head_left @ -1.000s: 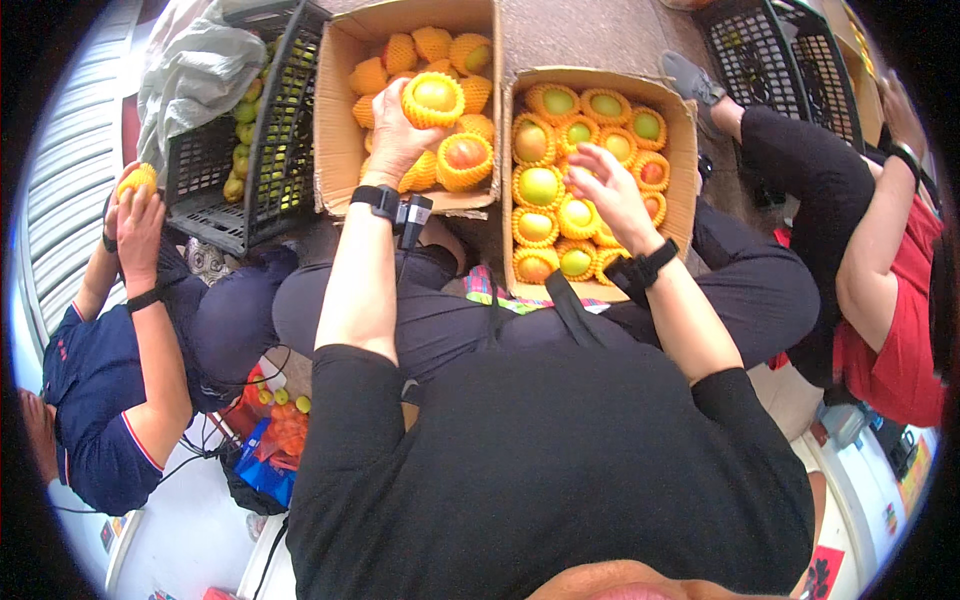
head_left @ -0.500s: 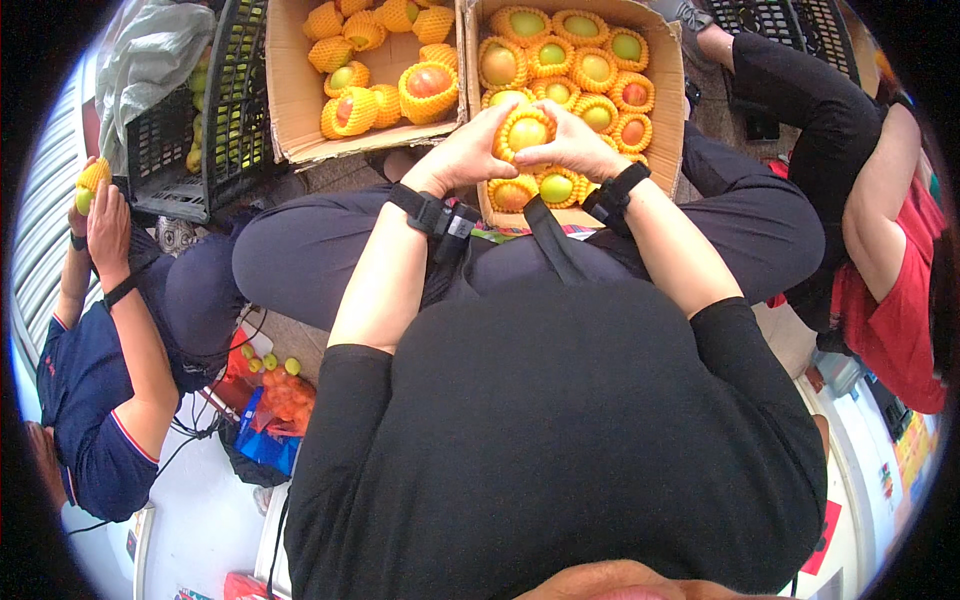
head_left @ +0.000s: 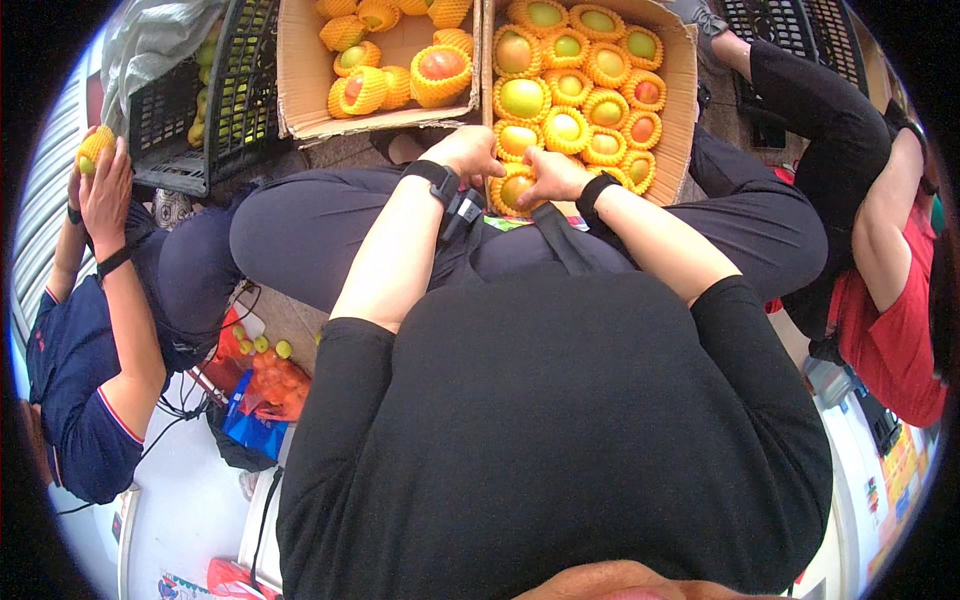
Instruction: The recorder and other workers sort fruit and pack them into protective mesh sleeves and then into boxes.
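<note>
Head view: the person's bare left hand (head_left: 468, 155) and bare right hand (head_left: 557, 178), each wearing a black strap at the wrist, meet over the near left corner of an open brown cardboard carton (head_left: 682, 110). Between them sits a round orange-yellow fruit in a yellow foam-net sleeve (head_left: 514, 190), located in that corner. The right thumb and fingers bend against its right side, and the left fingertips reach its upper left; whether either grip is clenched on the fruit or merely pressing it cannot be told. Round green, yellow and reddish fruits in matching sleeves (head_left: 522, 98) are packed in rows beyond. Just left stands a second open brown cardboard carton (head_left: 298, 95), holding loosely scattered sleeved fruits (head_left: 440, 75) with a gap among them. Farther left, a black slatted plastic crate (head_left: 235, 90) contains green fruit, a pale crumpled sack (head_left: 160, 45) draped at its side. At the left edge, a co-worker in a navy shirt (head_left: 85, 380) holds a yellow-sleeved green fruit (head_left: 93, 152); at the right edge sits another in a red shirt (head_left: 890, 330).
</note>
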The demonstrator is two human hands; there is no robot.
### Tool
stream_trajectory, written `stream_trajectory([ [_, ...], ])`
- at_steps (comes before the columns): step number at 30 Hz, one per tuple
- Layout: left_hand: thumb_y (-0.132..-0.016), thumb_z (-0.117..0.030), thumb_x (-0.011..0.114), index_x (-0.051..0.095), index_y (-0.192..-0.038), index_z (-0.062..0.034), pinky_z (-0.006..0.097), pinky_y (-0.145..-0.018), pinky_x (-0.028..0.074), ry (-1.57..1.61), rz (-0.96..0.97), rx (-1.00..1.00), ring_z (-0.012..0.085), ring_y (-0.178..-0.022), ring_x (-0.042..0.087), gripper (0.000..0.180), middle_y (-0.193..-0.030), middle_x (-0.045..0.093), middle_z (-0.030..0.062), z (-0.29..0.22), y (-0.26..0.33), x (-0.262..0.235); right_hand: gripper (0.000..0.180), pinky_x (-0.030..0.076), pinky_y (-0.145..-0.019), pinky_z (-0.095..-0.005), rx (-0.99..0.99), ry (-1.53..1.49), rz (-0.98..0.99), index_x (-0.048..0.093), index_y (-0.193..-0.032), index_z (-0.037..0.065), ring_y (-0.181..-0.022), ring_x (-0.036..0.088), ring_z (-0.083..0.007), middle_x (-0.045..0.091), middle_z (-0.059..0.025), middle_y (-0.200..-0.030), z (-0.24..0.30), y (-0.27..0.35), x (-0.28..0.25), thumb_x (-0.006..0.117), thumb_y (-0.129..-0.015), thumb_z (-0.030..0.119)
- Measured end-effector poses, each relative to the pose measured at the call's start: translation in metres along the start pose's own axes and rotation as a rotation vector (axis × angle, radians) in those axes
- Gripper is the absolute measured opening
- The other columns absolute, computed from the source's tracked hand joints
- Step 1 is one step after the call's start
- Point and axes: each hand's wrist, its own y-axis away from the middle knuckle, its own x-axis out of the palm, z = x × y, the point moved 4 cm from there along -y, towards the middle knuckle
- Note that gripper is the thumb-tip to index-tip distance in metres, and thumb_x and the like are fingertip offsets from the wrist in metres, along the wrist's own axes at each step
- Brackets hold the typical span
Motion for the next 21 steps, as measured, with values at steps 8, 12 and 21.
stream_trajectory([
  [8,-0.061,-0.022,0.075,0.064,-0.085,-0.0014,0.035,-0.067,0.050,-0.372,-0.017,0.005,0.0262,-0.075,0.063,0.034,-0.077,0.064,0.0143,0.004,-0.017,0.018,0.070,0.045,-0.076,-0.0383,-0.047,0.035,-0.058,0.045,-0.099,-0.002,-0.091,0.056,-0.0351,0.058,-0.0232,-0.093,-0.002,-0.002,0.008,0.081,-0.051,0.034],
  [12,-0.058,-0.023,0.077,0.065,-0.087,-0.0046,0.036,-0.073,0.048,-0.503,-0.090,0.019,0.0279,-0.086,0.061,0.036,-0.087,0.063,0.0152,-0.004,-0.015,0.015,0.070,0.045,-0.075,-0.0383,-0.052,0.009,-0.073,0.045,-0.100,-0.001,-0.090,0.056,-0.0353,0.058,-0.0229,-0.094,-0.005,-0.004,0.010,0.081,-0.051,0.033],
  [21,-0.062,-0.023,0.075,0.064,-0.088,-0.0034,0.035,-0.072,0.048,-0.485,-0.003,0.045,0.0277,-0.085,0.061,0.034,-0.086,0.063,0.0155,0.001,-0.018,0.017,0.072,0.044,-0.076,-0.0355,-0.009,-0.012,-0.018,0.045,-0.105,0.000,-0.090,0.056,-0.0324,0.057,-0.0212,-0.092,-0.004,-0.002,0.006,0.080,-0.052,0.035],
])
